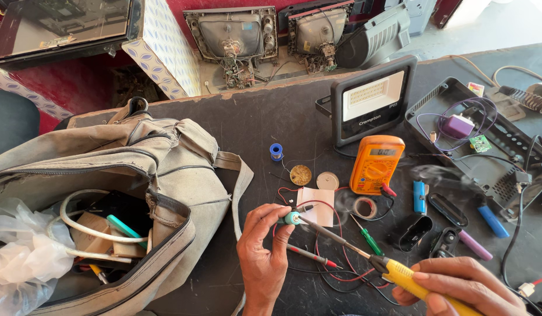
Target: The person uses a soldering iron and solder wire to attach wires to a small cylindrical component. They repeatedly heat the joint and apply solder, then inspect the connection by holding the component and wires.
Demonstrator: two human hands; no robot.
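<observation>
At the far left a grey canvas bag [165, 158] lies unzipped on the dark table [265, 117], with a crumpled clear plastic bag [19, 257] and a loop of white cable [78, 225] showing in its mouth. Just right of the bag, the left hand [262, 251] pinches a small teal part [292, 218] between thumb and fingertips, held just above the table near a white square of paper [316, 206]. Red and black wires [335, 263] and a red probe [309, 256] trail across the table under and between the two hands. Beyond them sit a blue solder spool [275, 151], a round tin [300, 174] and a white lid [327, 180]. A soldering iron [364, 254] with a yellow handle slants from lower right, its tip touching the teal part, and faint smoke drifts near it. The right hand [458, 287] is closed around that handle at the bottom edge. Further back stand an orange multimeter [376, 164] and a black floodlight [371, 99]; a green screwdriver [367, 237] and a roll of tape [364, 207] lie near the iron's shaft. At the right is an open black casing [493, 158] with purple wires.
</observation>
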